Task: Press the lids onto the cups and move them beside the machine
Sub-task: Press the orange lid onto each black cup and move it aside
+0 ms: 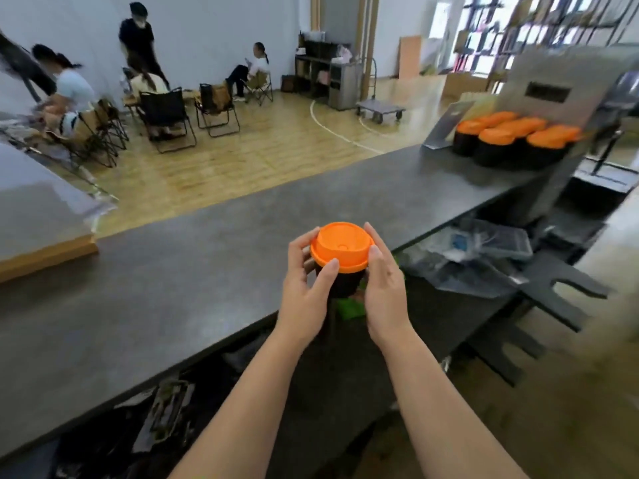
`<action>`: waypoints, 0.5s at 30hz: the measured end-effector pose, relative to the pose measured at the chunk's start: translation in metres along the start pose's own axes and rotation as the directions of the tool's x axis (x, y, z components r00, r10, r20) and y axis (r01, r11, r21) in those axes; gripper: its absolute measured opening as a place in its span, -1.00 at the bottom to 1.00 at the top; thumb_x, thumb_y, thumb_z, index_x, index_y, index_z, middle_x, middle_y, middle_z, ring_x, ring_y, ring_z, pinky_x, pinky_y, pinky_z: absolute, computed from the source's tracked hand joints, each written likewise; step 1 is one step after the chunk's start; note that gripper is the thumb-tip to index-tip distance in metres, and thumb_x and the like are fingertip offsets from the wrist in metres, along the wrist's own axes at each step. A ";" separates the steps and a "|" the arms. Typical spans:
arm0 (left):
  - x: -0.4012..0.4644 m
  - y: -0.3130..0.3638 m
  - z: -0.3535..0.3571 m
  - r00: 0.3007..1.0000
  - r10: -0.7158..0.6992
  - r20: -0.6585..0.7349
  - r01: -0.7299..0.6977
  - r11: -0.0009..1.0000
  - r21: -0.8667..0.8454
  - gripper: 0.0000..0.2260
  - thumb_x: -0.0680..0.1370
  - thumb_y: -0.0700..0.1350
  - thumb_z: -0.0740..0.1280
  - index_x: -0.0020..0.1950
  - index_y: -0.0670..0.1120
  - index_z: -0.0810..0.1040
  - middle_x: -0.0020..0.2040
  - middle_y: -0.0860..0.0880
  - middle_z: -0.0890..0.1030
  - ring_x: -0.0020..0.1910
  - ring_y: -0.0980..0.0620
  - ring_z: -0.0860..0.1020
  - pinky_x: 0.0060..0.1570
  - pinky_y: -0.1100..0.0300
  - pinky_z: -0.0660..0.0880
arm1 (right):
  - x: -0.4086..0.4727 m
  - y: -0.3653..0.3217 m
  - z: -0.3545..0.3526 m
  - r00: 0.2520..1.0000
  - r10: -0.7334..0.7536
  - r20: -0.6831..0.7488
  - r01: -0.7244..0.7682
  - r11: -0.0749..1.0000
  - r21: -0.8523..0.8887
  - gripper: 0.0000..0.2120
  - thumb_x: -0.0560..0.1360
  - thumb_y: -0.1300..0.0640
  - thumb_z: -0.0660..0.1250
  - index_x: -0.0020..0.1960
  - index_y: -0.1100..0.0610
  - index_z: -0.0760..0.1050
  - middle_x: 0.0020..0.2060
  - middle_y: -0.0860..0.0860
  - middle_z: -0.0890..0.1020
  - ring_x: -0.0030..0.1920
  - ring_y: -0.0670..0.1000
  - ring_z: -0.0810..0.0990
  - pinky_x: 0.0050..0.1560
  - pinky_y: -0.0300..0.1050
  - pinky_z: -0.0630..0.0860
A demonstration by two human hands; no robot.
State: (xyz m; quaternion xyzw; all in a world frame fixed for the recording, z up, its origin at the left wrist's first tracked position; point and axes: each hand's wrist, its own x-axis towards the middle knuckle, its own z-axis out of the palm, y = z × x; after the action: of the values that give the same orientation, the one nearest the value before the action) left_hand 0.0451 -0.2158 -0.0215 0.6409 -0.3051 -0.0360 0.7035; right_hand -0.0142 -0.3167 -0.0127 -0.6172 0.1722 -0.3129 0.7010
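A black cup (344, 283) with an orange lid (342, 246) is held between both my hands above the near edge of the dark counter (207, 264). My left hand (306, 288) wraps the cup's left side, thumb on the lid's rim. My right hand (385, 288) holds the right side, its thumb against the rim. Several black cups with orange lids (515, 140) stand together at the counter's far right end, beside the grey machine (549, 95).
A wooden board with a clear sheet (41, 216) lies at the counter's left. Below the counter on the right are plastic bags and a dark tray (501, 240). People sit on folding chairs (166, 115) across the wooden floor.
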 end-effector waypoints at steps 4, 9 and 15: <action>0.017 -0.005 0.125 0.998 -0.031 0.053 0.035 0.996 -0.077 -0.57 0.51 0.24 0.28 0.36 0.25 0.33 0.27 0.09 0.51 0.26 0.06 0.52 0.28 0.01 0.49 | 0.038 -0.022 -0.114 0.995 0.027 -0.096 -0.031 0.999 -0.042 -0.52 0.45 -0.36 0.23 0.27 -0.15 0.49 0.20 -0.02 0.61 0.23 0.03 0.59 0.29 0.27 0.50; 0.041 0.001 0.267 0.986 -0.072 0.153 0.098 0.982 -0.165 -0.68 0.60 0.19 0.15 0.36 0.28 0.33 0.26 0.13 0.51 0.21 0.22 0.52 0.21 0.23 0.51 | 0.089 -0.041 -0.244 0.962 0.044 -0.268 -0.050 0.999 -0.017 -0.55 0.51 -0.29 0.19 0.20 0.01 0.50 0.10 0.01 0.64 0.16 0.04 0.62 0.15 0.16 0.61; 0.098 -0.019 0.352 0.969 -0.131 0.208 0.167 0.972 -0.165 -0.54 0.62 0.03 0.27 0.49 0.21 0.21 0.31 0.16 0.43 0.30 0.18 0.46 0.28 0.23 0.45 | 0.157 -0.041 -0.317 0.969 0.042 -0.242 -0.044 0.999 -0.004 -0.41 0.46 -0.29 0.19 0.40 -0.03 0.41 0.24 -0.04 0.56 0.25 -0.06 0.53 0.23 -0.09 0.50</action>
State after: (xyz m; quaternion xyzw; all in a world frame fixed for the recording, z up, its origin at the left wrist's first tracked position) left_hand -0.0361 -0.5724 -0.0041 0.5886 -0.3190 -0.1793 0.7209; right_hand -0.1055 -0.6609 -0.0068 -0.5737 0.2713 -0.3698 0.6787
